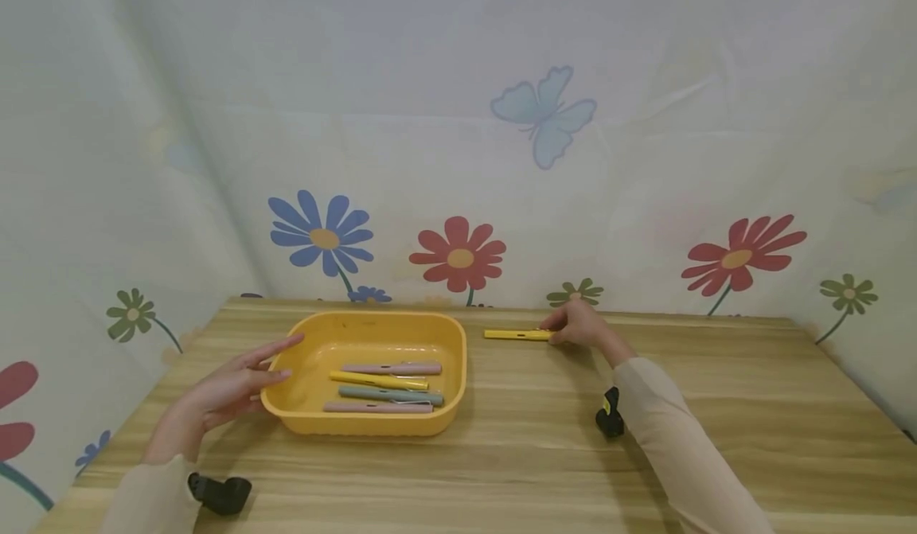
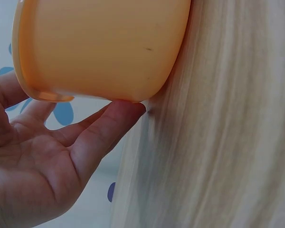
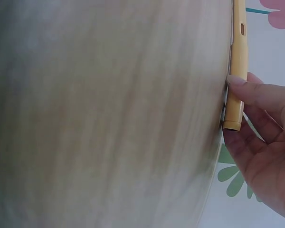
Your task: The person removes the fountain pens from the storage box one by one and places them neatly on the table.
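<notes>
My left hand (image 1: 232, 387) holds the left end of a yellow plastic basin (image 1: 365, 425), some fingers over its rim and others against its outer wall (image 2: 104, 52). Inside the basin lie a yellow pen (image 1: 380, 380), a grey-green pen (image 1: 387, 395) and two pale pink pens, one at the back (image 1: 394, 368) and one at the front (image 1: 380, 408). To the right of the basin, my right hand (image 1: 580, 325) pinches the right end of another yellow pen (image 1: 512, 334) between thumb and fingers. This pen (image 3: 237, 61) is on or just above the tabletop, close to its far edge.
The wood-grain table (image 1: 516, 470) ends at a pale cloth backdrop (image 1: 401, 144) printed with flowers and a butterfly. Small black devices sit on the left wrist (image 1: 220, 494) and the right wrist (image 1: 610, 415).
</notes>
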Demonstrator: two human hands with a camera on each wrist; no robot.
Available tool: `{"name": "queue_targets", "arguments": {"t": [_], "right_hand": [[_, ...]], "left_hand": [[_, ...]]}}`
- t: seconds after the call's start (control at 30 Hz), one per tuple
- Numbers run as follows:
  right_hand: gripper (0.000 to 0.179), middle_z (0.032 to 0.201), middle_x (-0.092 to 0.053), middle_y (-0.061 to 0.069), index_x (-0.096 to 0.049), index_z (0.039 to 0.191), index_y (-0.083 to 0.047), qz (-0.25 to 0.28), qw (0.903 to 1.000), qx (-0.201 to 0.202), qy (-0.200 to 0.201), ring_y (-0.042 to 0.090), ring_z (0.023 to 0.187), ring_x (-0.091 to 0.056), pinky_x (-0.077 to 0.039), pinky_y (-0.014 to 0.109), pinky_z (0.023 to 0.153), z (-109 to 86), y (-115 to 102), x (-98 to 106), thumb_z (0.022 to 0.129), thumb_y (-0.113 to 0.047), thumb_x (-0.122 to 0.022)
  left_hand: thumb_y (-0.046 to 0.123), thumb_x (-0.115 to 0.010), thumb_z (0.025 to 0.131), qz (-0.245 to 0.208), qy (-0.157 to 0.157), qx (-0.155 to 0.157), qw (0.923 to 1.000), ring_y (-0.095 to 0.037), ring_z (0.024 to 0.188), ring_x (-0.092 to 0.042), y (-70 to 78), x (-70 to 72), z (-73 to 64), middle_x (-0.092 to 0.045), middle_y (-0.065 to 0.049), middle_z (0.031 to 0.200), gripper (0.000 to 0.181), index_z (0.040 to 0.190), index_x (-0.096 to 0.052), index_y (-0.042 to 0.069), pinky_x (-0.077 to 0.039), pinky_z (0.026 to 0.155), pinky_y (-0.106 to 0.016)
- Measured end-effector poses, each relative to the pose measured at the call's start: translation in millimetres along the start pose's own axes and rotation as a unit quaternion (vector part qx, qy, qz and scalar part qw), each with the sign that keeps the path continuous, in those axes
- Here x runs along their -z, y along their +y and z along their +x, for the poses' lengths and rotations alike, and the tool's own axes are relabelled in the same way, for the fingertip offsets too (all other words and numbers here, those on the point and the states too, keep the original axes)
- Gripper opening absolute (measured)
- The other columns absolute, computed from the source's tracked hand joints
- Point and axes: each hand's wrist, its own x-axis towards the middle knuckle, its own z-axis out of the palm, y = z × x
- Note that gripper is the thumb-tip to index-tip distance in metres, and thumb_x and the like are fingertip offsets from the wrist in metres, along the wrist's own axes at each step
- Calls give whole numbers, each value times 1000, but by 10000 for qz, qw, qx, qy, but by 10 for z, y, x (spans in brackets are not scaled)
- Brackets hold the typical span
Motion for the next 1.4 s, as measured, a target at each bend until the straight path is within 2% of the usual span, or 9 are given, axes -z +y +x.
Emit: {"name": "queue_targets", "arguments": {"t": [0.23,0.57,0.67,0.77,0.9,1.03,1.2,1.4], "right_hand": [[23,88,-69,15,-70,91,5,-49,9999,-128,20,20,80,-63,-52,30,71,-16,37,-33,68,4,-72],[25,93,-68,18,-68,94,7,4,10000,-4,-25,27,87,-63,-51,35,77,-9,10,-22,69,3,-71],[26,94,-68,20,-67,96,9,244,9997,50,57,28,88,-63,-52,37,78,-15,22,-4,70,4,-70],[28,98,-66,21,-66,100,10,424,9988,-91,223,30,91,-62,-51,39,80,-35,8,25,73,3,-69],[31,106,-64,22,-63,106,9,547,9967,-344,501,33,97,-59,-49,42,83,-76,-82,80,78,-2,-68],[32,109,-61,25,-60,109,11,769,9946,-118,680,36,100,-58,-49,42,85,-83,-206,130,80,0,-64],[33,112,-60,25,-58,114,10,1076,9924,100,585,35,100,-59,-51,39,82,-70,-407,146,82,0,-63],[34,114,-59,24,-59,115,8,1398,9884,205,553,34,105,-57,-49,38,86,-81,-663,71,82,-2,-64]], "left_hand": [[13,-50,93,-44,-108,-58,9999,-33,117,-44,-21,-26,-15,6,-26,148,64,146,-16,15,-48,87,-43],[15,-50,93,119,59,31,9999,-35,119,-43,-14,-13,-6,3,-26,148,65,147,-15,16,-47,88,-43],[15,-50,93,119,70,47,9999,-33,116,-45,2,-18,-3,1,-27,148,65,147,-15,16,-47,88,-43],[15,-50,92,138,70,42,9999,-32,116,-46,19,-27,-3,1,-26,148,65,147,-15,16,-47,88,-43],[14,-50,92,161,76,41,9998,-35,118,-43,37,-34,-3,2,-26,149,65,147,-14,15,-47,88,-43],[14,-50,92,158,80,58,9998,-37,120,-41,53,-38,-5,2,-26,149,66,147,-14,15,-47,88,-43],[14,-51,92,127,101,94,9998,-37,120,-41,58,-30,-11,2,-25,149,66,147,-14,16,-48,87,-42],[16,-51,92,187,123,84,9997,-35,119,-42,40,-7,-23,2,-25,149,65,147,-15,17,-49,87,-40]]}}
